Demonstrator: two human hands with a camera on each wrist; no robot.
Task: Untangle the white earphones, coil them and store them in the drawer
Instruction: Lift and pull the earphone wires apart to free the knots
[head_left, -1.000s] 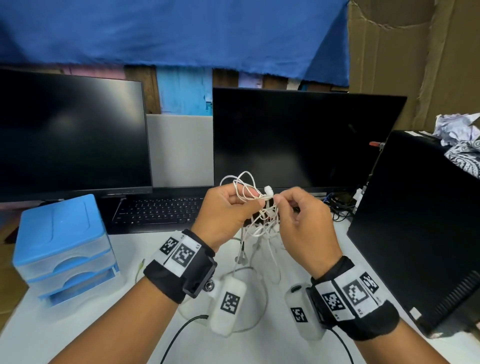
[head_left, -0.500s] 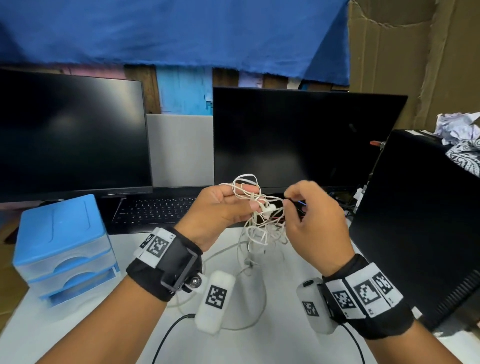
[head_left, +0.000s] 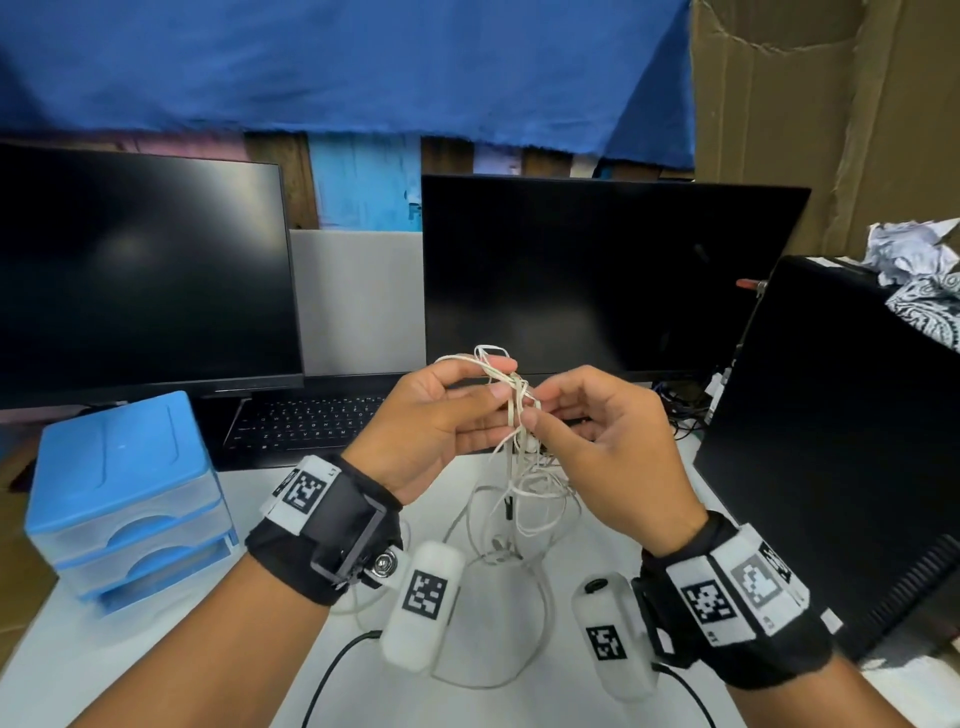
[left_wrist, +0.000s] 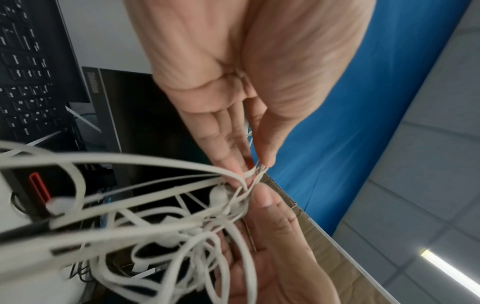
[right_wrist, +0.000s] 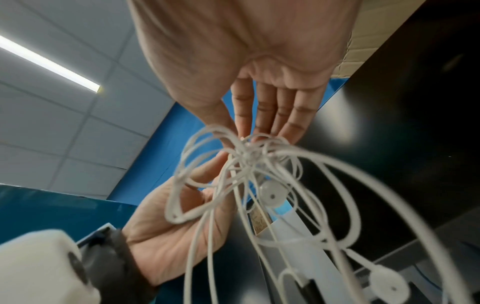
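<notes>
The white earphones (head_left: 522, 467) hang as a tangled bunch of thin cord between my two hands, above the white desk. My left hand (head_left: 441, 421) pinches the top of the knot, with loops sticking up past its fingers. My right hand (head_left: 597, 431) pinches a strand right beside it. In the left wrist view the earphones (left_wrist: 182, 216) spread in loops below the fingertips. In the right wrist view an earbud (right_wrist: 271, 195) dangles under the knot and another earbud (right_wrist: 388, 284) hangs lower right. The blue drawer unit (head_left: 124, 499) stands at the left with its lowest drawer slightly out.
Two dark monitors (head_left: 597, 270) and a black keyboard (head_left: 311, 421) stand behind my hands. A black computer case (head_left: 841, 441) blocks the right side. Another white cable (head_left: 519, 623) loops on the desk (head_left: 62, 670) below the tangle.
Both hands turned palm inward and came closer over the knot. The right hand let go of the earbud end and now pinches a strand lower down. The tangle hangs longer.
</notes>
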